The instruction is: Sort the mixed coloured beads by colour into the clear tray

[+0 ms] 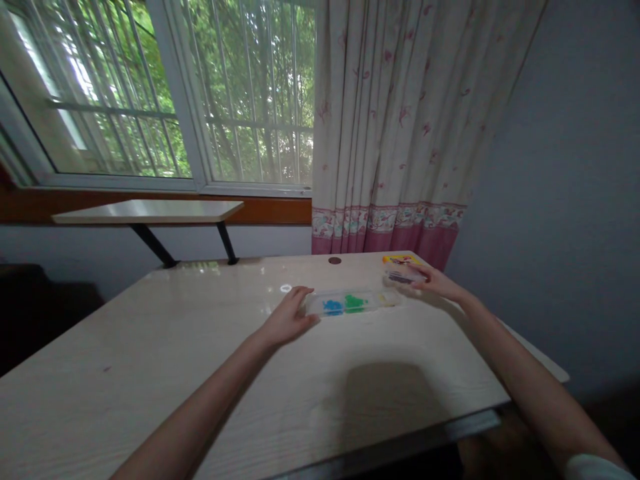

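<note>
A long clear plastic tray lies on the desk, divided into compartments. Small blue pieces and small green pieces fill two of them, and a little yellow shows toward its right end. My left hand grips the tray's left end between thumb and fingers. Just beyond the tray's right end, my right hand is closed on a small clear box with dark contents, slightly blurred. Right behind that box is a flat yellow packet, partly covered by it and by my fingers.
The pale wooden desk carries a raised shelf on black legs at the back left. A round brown cable-hole cover sits near the back edge. Behind hang a flowered curtain and a barred window; a wall rises on the right.
</note>
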Tool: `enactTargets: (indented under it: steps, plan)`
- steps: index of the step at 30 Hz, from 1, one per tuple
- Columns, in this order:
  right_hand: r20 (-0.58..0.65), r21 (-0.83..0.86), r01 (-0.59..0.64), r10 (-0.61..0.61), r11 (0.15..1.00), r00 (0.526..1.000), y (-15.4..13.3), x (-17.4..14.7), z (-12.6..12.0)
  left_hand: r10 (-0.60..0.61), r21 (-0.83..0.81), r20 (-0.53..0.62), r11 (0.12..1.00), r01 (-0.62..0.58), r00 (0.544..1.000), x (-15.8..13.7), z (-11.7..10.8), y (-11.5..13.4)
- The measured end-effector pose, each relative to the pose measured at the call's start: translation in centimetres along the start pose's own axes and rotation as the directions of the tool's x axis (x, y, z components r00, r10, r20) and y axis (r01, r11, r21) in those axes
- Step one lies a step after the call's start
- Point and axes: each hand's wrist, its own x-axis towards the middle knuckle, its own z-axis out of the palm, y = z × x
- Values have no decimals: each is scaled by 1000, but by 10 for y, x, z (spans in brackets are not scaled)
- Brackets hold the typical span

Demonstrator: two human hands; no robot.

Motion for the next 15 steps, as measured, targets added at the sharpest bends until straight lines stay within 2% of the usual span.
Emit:
enactTargets:
  steps: [3, 6, 8, 11, 15]
  plan:
    - [-65, 66, -114, 118, 991, 991, 30, -2, -28, 13, 36, 67, 999, -16, 998, -5, 5, -8]
    - [-76, 62, -143, 148, 988, 986, 54, -5, -35, 24, 71, 93, 997, -31, 995, -9, 6, -10]
    - [-80, 14, -104, 105, 994, 991, 66, -3, -35, 25, 95, 93, 995, -34, 995, -9, 6, -9]
    - [-66, -102, 14, -21, 995, 998, 78, 5, -39, 32, 116, 100, 992, -44, 994, -10, 6, -7]
    - [-8, -334, 174, -187, 927, 982, 96, 14, -47, 47, 138, 88, 989, -59, 995, -11, 5, -8]
